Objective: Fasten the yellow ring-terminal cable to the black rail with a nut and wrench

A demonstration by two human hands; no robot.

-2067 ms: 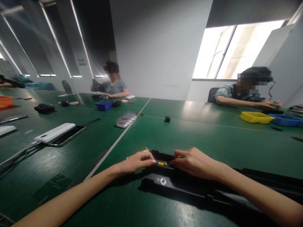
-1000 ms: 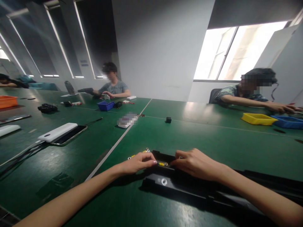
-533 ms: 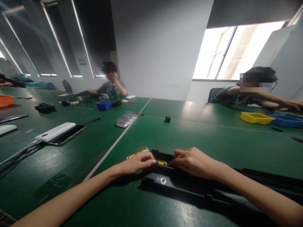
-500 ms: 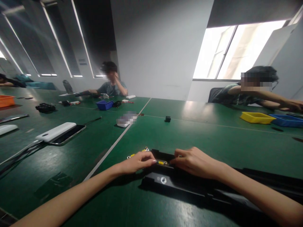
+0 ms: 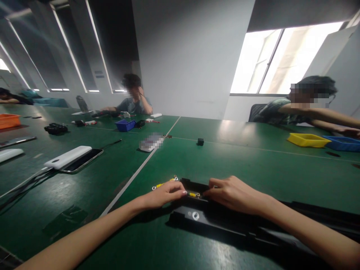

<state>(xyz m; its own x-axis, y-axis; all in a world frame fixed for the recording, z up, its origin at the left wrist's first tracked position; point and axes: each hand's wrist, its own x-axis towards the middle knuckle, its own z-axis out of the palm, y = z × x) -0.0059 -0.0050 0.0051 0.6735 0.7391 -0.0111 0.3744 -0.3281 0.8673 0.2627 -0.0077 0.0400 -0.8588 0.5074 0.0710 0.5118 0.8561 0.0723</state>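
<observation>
A short yellow wire with a ring terminal [image 5: 193,194] lies in the end of a long black channel-shaped housing [image 5: 194,183]. My left hand [image 5: 167,194] pinches this wire's left end between thumb and forefinger. At the wire's ring end, my right hand [image 5: 232,193] is closed, its fingertips down inside the housing; what they grip, if anything, is hidden. More yellow wires with ring terminals [image 5: 161,185] rest on the table just behind my left hand. Nearer to me, a second long black piece [image 5: 219,224] with a round silver spot runs off to the right under my right forearm.
On the green table [image 5: 135,232], a white power bank [image 5: 69,156] and a phone [image 5: 84,161] lie left with cables. A small black cube [image 5: 200,142] sits ahead. Yellow [image 5: 308,140] and blue bins [image 5: 343,143] stand right, near a co-worker [image 5: 306,101]; another person [image 5: 133,97] sits opposite.
Both my hands stay almost in place at the housing; the whole view shifts slightly. The co-worker on the right has shifted a little, with the reaching arm lower.
</observation>
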